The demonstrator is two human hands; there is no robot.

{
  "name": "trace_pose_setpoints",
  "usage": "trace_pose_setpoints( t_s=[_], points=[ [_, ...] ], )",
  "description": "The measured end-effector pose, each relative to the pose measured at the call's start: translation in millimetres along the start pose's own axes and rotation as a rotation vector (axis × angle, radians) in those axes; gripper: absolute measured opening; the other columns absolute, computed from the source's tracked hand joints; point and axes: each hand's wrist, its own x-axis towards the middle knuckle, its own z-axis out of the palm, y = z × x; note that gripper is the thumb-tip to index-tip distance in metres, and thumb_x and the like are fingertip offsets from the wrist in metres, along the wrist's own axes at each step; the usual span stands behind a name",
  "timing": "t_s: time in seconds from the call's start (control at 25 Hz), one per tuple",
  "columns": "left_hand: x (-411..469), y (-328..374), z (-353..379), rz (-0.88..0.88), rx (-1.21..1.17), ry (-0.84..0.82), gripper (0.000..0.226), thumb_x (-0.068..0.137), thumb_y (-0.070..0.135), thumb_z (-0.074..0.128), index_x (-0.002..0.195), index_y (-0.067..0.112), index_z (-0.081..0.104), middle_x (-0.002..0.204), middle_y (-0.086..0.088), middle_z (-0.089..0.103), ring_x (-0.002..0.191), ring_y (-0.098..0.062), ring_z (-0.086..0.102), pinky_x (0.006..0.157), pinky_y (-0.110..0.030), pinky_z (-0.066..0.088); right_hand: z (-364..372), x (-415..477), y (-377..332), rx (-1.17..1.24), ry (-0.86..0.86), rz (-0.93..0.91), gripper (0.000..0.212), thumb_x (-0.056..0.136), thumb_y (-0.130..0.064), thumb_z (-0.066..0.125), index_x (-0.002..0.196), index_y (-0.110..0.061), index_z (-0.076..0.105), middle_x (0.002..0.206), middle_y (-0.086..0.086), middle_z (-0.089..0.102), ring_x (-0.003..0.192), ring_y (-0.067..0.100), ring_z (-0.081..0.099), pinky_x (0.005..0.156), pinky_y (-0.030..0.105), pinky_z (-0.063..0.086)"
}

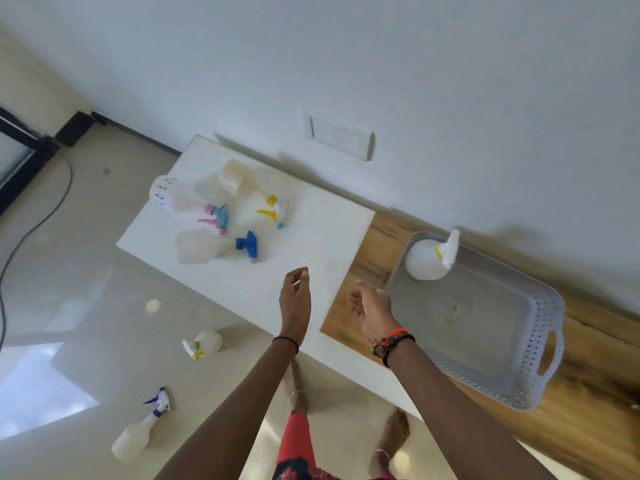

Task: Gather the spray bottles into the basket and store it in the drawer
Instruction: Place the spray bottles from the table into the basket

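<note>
A grey perforated basket (540,327) sits on the wooden counter at the right, with one round white spray bottle (429,258) in its far corner. On the white table lie a blue-headed bottle (214,245), a pink-and-blue-headed bottle (216,216) and a yellow-headed bottle (256,194). On the floor lie a round white bottle (204,342) and a purple-headed bottle (138,429). My left hand (295,299) hovers over the table's near part, fingers loosely curled, holding nothing. My right hand (372,308) hangs beside the basket's left rim, also holding nothing.
A white perforated cup (164,194) lies on the table's far left. The white table (311,244) butts against the wooden counter (595,410). A wall switch plate (337,135) is behind. A black cable (34,230) runs over the tiled floor at left. My bare feet stand below.
</note>
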Motion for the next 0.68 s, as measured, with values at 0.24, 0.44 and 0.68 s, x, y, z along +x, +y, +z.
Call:
trace_pose_setpoints(
  t_s=[0.24, 0.44, 0.68],
  points=[
    [95, 1, -117, 0.253, 0.428, 0.084, 0.027, 0.096, 0.013, 0.049, 0.12, 0.004, 0.057, 0.128, -0.014, 0.055, 0.122, -0.028, 0.051, 0.105, -0.033, 0.039, 116, 1, 38, 0.023, -0.117, 0.174, 0.018, 0.096, -0.005, 0.047, 0.079, -0.003, 0.05, 0.073, 0.012, 0.052, 0.063, 0.02, 0.05, 0.079, 0.034, 0.054],
    [173, 2, -206, 0.406, 0.937, 0.015, 0.058, 0.087, 0.027, 0.066, 0.135, 0.003, 0.045, 0.146, -0.018, 0.039, 0.138, -0.035, 0.035, 0.116, -0.042, 0.028, 216, 5, 67, -0.002, -0.221, 0.274, 0.035, 0.094, 0.006, 0.043, 0.127, 0.017, 0.046, 0.122, 0.033, 0.057, 0.122, 0.04, 0.055, 0.11, 0.042, 0.04],
    [235, -5, -229, 0.431, 1.245, -0.211, 0.102, 0.073, 0.043, 0.076, 0.15, 0.007, 0.019, 0.158, -0.016, 0.021, 0.149, -0.03, 0.013, 0.123, -0.04, 0.011, 295, 33, 95, -0.022, -0.265, 0.298, 0.05, 0.093, 0.008, 0.034, 0.141, 0.017, 0.021, 0.105, 0.049, 0.047, 0.073, 0.029, 0.055, 0.116, 0.046, 0.022]
  ],
)
